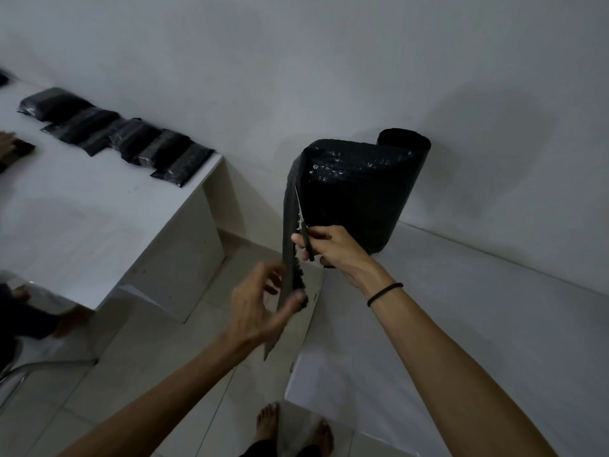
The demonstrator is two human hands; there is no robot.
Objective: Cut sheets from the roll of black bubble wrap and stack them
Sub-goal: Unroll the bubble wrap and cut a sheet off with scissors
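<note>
A roll of black bubble wrap [362,189] stands upright on a white table [478,324] against the wall. Its loose end hangs out to the left as a sheet [289,239] seen almost edge-on. My right hand [333,247] grips scissors [304,225], whose blades point up along the sheet close to the roll. My left hand [260,305] pinches the lower edge of that sheet and holds it taut over the gap between the tables.
A second white table [99,225] at the left carries a row of several black wrapped packs [122,135]. Another person's hand [6,143] and foot [71,321] show at the left edge. My bare feet [293,430] stand on the tiled floor.
</note>
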